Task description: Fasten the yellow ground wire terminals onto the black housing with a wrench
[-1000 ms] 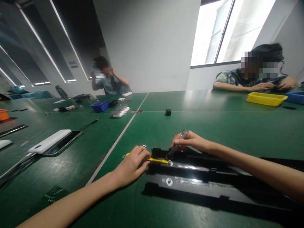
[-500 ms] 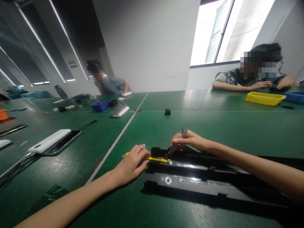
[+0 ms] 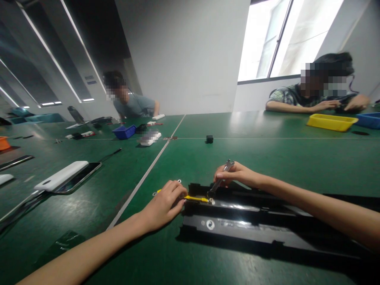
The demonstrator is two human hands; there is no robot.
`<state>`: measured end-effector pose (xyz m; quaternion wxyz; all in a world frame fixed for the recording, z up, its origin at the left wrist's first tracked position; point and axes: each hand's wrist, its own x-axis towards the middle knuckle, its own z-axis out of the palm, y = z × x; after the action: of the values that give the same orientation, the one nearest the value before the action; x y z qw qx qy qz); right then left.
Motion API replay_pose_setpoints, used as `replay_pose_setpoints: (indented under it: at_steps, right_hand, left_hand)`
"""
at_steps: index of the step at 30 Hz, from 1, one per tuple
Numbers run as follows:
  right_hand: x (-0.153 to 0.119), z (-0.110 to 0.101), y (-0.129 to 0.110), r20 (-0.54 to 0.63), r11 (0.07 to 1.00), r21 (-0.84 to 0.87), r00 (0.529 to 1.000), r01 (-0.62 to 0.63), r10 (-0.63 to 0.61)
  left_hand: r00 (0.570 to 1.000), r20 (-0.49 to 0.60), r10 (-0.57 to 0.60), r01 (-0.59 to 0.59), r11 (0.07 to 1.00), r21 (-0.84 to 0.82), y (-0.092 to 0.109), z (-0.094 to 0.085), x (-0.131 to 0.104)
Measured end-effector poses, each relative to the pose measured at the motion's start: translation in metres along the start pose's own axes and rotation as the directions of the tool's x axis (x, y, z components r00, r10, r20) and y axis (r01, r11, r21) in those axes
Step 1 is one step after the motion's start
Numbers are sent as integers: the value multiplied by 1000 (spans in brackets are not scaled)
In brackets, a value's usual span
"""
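My left hand [image 3: 166, 204] is closed round a yellow cable [image 3: 197, 198] at the left end of a long black channelled housing [image 3: 252, 233]. Ring terminals of metal stick out beyond its knuckles on the left. The cable's right-hand ring lies at a round metal terminal [image 3: 211, 201] in the upper channel. My right hand [image 3: 227, 174] grips a silver wrench [image 3: 221, 178], tilted, its lower end down beside that terminal. Whether the wrench touches the terminal I cannot tell. A second round terminal [image 3: 210, 225] shows in the lower channel.
Left on the green table [image 3: 136, 245] lie a white power bank [image 3: 61, 176] and a phone [image 3: 80, 180] with cables. A small black cube [image 3: 209, 139] stands ahead. Farther off are a blue bin [image 3: 124, 132], a yellow tray [image 3: 331, 122] and two people seated across.
Both my hands, the wrench and the cable look almost unmoved. The person at the far left has shifted slightly to the left.
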<state>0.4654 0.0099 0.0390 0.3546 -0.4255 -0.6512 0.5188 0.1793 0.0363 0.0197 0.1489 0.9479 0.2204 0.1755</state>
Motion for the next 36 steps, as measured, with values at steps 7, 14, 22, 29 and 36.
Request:
replay_pose_setpoints:
  at_steps: [7, 14, 22, 29, 36]
  right_hand:
    - [0, -1, 1, 13, 1000, -16, 1000, 0, 0]
    - [0, 0, 2, -2, 1000, 0, 1000, -19, 19]
    - [0, 0, 1, 3, 1000, 2, 1000, -9, 9]
    - [0, 1, 0, -9, 1000, -11, 1000, -21, 20]
    - [1, -1, 3, -1, 1000, -13, 1000, -15, 15]
  left_hand:
    - [1000, -7, 3, -4, 1000, -2, 0, 0, 0]
    - [1000, 1, -3, 3, 1000, -1, 0, -1, -1]
    - [1000, 5, -5, 5, 1000, -3, 1, -1, 1]
    - [1000, 15, -9, 9, 1000, -8, 0, 0, 0]
    - [1000, 19, -17, 17, 1000, -9, 1, -1, -1]
